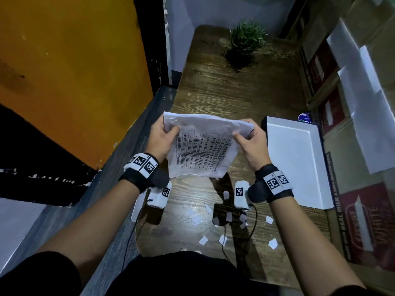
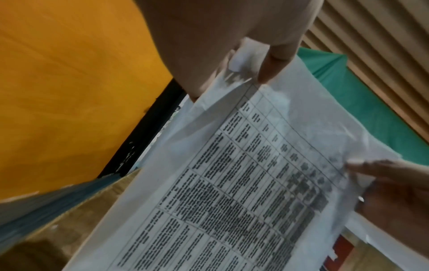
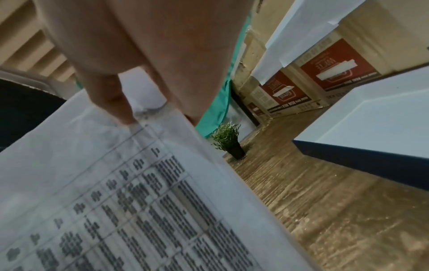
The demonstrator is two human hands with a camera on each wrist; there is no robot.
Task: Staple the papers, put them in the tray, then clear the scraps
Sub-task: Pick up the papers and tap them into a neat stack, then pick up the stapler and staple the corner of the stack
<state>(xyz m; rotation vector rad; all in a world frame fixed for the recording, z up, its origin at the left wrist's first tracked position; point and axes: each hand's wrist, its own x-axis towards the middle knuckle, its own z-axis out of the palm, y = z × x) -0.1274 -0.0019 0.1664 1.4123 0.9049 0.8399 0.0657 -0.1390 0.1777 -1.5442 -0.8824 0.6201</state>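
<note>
Left hand (image 1: 160,136) and right hand (image 1: 252,140) pinch the papers (image 1: 203,152) aloft; each grip is slight, so sheets may slip apart before reaching the tray (image 1: 299,159) at 3 o'clock.

The brown and red printed cardboard box (image 1: 361,221) at about 4 o'clock on the wooden table bears large pale letters reading "WHITE", and along its dark edge strip the words "REAL MILK" can be made out; the rest of that strip is too blurred. The white printed paper sheets (image 1: 203,150) at centre carry a table of dark text, too small and smeared to read.
</note>
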